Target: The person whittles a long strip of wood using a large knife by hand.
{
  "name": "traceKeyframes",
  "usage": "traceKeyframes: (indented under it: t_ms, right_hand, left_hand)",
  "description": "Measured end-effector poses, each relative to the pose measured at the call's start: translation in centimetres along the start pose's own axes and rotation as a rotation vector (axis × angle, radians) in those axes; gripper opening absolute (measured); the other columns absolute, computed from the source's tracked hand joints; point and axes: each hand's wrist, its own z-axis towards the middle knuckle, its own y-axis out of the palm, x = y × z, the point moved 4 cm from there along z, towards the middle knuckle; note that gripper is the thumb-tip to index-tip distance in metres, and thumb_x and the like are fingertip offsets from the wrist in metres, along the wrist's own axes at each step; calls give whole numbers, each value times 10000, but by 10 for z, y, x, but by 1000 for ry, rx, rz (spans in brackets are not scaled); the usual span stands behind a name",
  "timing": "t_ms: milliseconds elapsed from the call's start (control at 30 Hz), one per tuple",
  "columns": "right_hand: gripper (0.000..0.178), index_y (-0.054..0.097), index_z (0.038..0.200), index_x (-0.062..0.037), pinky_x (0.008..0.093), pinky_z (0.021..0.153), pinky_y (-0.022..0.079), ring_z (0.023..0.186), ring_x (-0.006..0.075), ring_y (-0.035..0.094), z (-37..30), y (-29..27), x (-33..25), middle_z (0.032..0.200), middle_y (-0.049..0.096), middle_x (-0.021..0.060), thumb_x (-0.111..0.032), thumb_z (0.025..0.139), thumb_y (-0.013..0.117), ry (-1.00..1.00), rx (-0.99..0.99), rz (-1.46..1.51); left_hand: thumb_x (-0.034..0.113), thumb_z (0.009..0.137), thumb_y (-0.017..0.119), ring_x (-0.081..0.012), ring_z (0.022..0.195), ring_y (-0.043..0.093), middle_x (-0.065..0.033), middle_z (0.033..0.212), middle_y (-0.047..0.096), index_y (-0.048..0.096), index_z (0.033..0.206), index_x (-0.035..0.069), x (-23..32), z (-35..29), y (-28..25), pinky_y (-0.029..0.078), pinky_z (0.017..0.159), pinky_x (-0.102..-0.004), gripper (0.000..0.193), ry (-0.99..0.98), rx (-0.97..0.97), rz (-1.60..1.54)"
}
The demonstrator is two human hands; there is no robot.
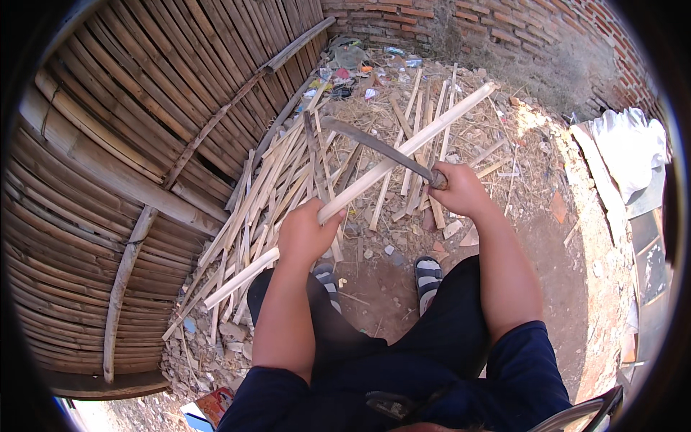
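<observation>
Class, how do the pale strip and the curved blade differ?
The pale strip is light and straight; the curved blade is dark and bent. The strip looks longer than the blade. The left hand grips the strip; the right hand holds the blade's handle. Both are hand-held.

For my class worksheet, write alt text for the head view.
A person's left hand grips a long, pale wooden strip while the right hand holds a curved-bladed tool by its handle. Similar strips lie heaped beside a slatted wall.
</observation>
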Motion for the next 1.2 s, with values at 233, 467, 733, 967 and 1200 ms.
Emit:
traceKeyframes:
  t_ms: [233, 467, 733, 967, 1200]
  right_hand:
    - [310, 738, 1033, -62, 523, 850, 573, 953, 440, 724, 0, 15, -36, 917, 742, 227, -261, 818, 841, -134, -153, -115]
    - [342, 732, 1058, -27, 506, 827, 551, 928, 457, 711, 6, -13, 32, 942, 739, 250, -301, 879, 829, 164, 131, 50]
    - [318, 720, 1006, -31, 514, 828, 565, 922, 445, 717, -1, 12, -22, 897, 731, 238, -277, 848, 846, -111, -141, -86]
    - [337, 724, 1009, -21, 508, 838, 566, 939, 454, 719, 8, -1, 11, 937, 739, 243, -294, 851, 844, 10, -14, 51]
    - [348, 716, 1031, -13, 490, 803, 549, 871, 410, 704, 4, -7, 33, 885, 717, 220, -280, 857, 855, 125, 74, 41]
  left_hand:
    - [521, 912, 806, -401, 795, 736, -188, 776, 731, 765, 973, 55, -4, -1, -2, 558, 727, -509, 472, 12, 14, -14]
    - [527, 919, 797, -411, 841, 740, -195, 834, 748, 753, 991, 59, 0, 2, -3, 562, 757, -518, 475, -18, -27, 70]
    - [519, 917, 802, -408, 829, 741, -193, 831, 750, 758, 991, 63, -2, 1, 1, 563, 745, -515, 464, -3, -39, 60]
    - [529, 914, 804, -411, 816, 739, -198, 817, 747, 775, 1009, 65, -3, 0, -3, 563, 739, -514, 474, -8, -1, 33]
    - [521, 914, 805, -414, 829, 743, -200, 828, 750, 755, 971, 57, 2, 0, -2, 567, 745, -516, 469, 0, -33, 79]
